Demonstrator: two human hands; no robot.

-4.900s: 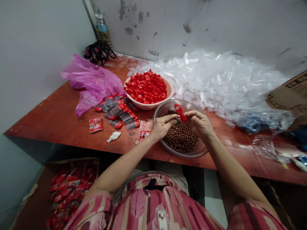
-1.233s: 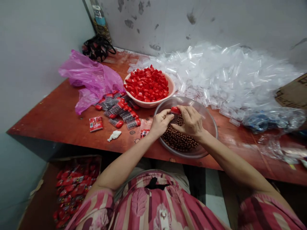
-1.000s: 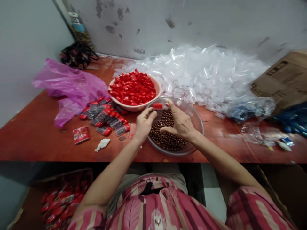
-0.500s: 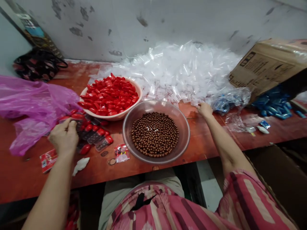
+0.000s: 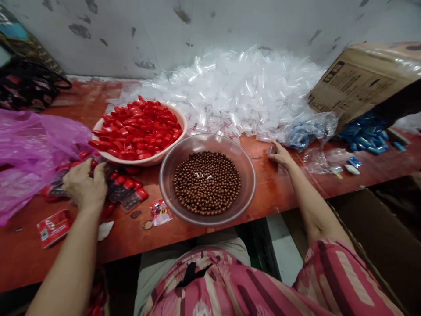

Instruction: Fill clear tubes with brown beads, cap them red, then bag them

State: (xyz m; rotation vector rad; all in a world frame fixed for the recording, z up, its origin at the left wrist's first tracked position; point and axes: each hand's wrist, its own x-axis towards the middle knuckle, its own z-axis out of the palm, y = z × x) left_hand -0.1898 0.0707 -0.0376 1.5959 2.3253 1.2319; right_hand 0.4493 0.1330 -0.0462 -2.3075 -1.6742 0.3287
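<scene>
"while the right hand (image 5: 282, 156) is out past the bowl, what has it got?"

"a small, clear plastic piece (image 5: 271, 150), pinched at the fingertips. it's low over the red-brown wooden table (image 5: 272, 193), just beside the near edge of that big heap of clear plastic tubes (image 5: 237, 92)."

"which way does its long side point?"

"i can't tell; it's small and partly hidden by the fingers. its place is plainer: off the tips of the right hand, with the wide, greyish see-through plastic bowl (image 5: 248, 175) to its left and a bit nearer the body."

"and in that bowl?"

"round, shiny brown beads (image 5: 210, 197), with two little white marks showing near the middle. the bowl sits between the two hands, touching neither."

"so the right is much the nearer hand to the clear piece."

"yes. the left hand (image 5: 86, 184) is well apart from it, across the bowl, palm down above a pile of clear, flat containers with red plastic caps (image 5: 133, 197). its thumb is spread away from the fingers, but i can't tell whether it grasps one of them or has let go."

"anything close around it?"

"a crumpled, bright pink plastic bag (image 5: 46, 136) to its left, and beyond it, slightly to the right, a pale pink round bowl (image 5: 141, 162) heaped with loose red plastic caps (image 5: 141, 131)."
</scene>
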